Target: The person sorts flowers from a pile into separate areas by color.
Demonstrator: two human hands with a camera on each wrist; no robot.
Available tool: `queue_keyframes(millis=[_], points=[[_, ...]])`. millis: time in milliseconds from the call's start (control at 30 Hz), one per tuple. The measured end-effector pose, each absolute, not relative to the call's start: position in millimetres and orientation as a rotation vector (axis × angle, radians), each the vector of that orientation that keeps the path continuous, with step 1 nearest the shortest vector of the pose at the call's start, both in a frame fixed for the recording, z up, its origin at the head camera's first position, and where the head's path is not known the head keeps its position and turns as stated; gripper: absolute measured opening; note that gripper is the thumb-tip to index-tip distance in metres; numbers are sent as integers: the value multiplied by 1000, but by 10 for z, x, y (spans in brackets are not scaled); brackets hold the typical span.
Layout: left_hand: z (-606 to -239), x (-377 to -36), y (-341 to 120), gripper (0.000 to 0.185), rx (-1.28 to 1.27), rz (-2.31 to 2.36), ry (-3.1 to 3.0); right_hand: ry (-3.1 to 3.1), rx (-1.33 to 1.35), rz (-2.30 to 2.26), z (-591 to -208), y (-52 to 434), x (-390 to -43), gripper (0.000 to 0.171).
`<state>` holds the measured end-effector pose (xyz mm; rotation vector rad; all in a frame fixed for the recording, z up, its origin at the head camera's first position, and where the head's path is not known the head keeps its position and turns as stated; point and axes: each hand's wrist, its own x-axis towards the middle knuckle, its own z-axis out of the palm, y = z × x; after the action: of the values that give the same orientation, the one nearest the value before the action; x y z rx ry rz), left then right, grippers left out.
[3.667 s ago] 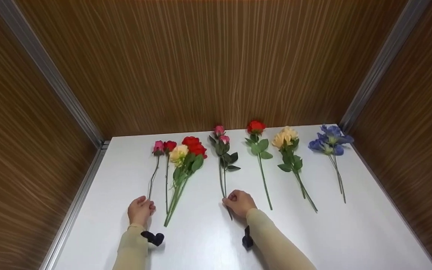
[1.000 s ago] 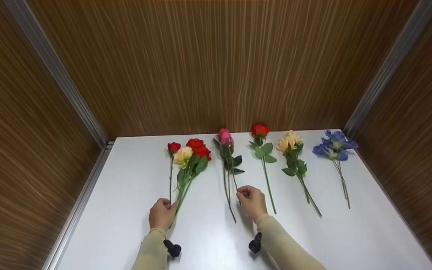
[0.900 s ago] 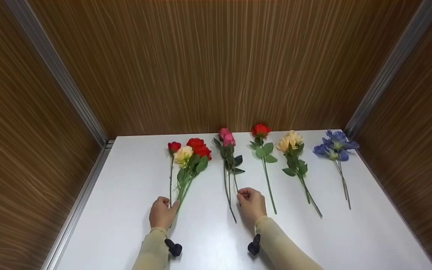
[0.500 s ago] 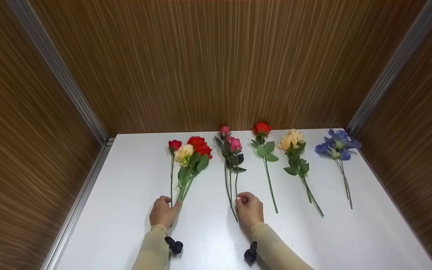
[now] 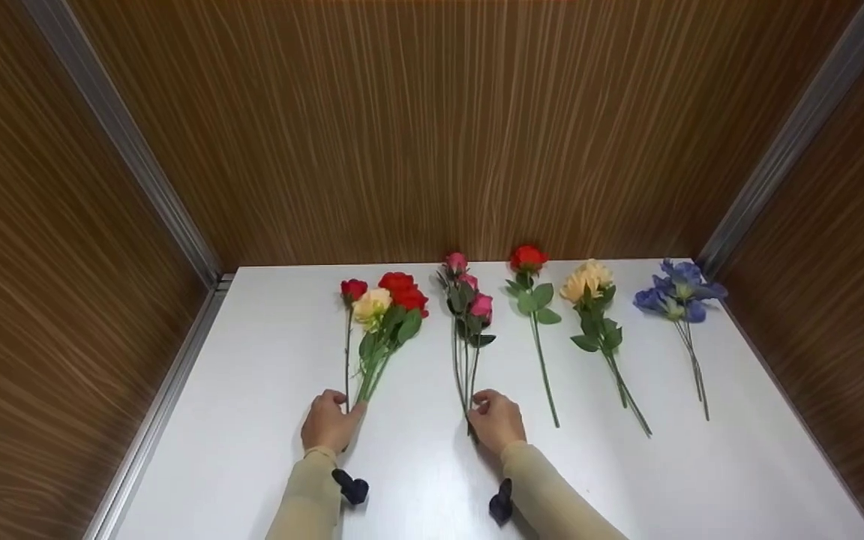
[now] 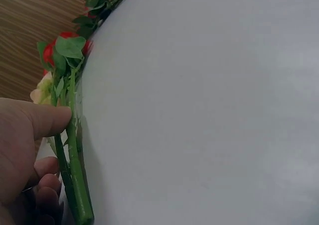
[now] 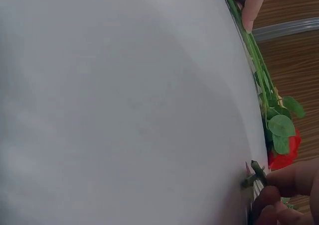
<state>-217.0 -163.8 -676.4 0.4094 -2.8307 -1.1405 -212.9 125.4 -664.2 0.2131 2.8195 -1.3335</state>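
Observation:
In the head view my left hand point(image 5: 329, 424) is at the lower stems of a small red rose point(image 5: 354, 289) and a bunch with cream point(image 5: 371, 307) and red flowers point(image 5: 403, 292). The left wrist view shows its thumb across the green stems point(image 6: 75, 175), other fingers curled beneath. My right hand point(image 5: 498, 422) pinches the lower stem of a pink rose point(image 5: 481, 306), which lies beside two other pink roses point(image 5: 456, 262). Stem ends point(image 7: 258, 170) stick out past the fingertips in the right wrist view. Most of the fingers' undersides are hidden.
Right of the pink roses lie a red flower point(image 5: 528, 259), cream flowers point(image 5: 586, 282) and blue flowers point(image 5: 679, 291), in a row on the white table point(image 5: 627, 495). Brown wood-grain panels point(image 5: 432, 135) close off the back and both sides.
The leftmost pink rose was carried right to the other pink roses and lowered among them, its head spreading rightward. My left hand moved right to the red rose and bunch stems.

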Motion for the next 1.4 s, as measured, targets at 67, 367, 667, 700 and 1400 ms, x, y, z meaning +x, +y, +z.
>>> queue_keyframes(millis=[67, 367, 667, 700, 1400], points=[[-6752, -2172, -1631, 44, 402, -1150, -2830, 2819, 225, -1318, -6630, 1261, -2136, 24], [-6741, -2184, -1618, 44, 435, -1142, -2845, 2819, 198, -1219, -6609, 1221, -2149, 35], [-6705, -2190, -1597, 42, 478, -1163, -2863, 2912, 127, -1056, -6602, 1186, -2173, 23], [-6704, -2189, -1598, 42, 485, -1162, -2864, 2907, 122, -1060, -6596, 1184, -2175, 24], [-6702, -2205, -1585, 24, 445, -1136, -2847, 2830, 114, -1098, -6589, 1320, -2204, 29]])
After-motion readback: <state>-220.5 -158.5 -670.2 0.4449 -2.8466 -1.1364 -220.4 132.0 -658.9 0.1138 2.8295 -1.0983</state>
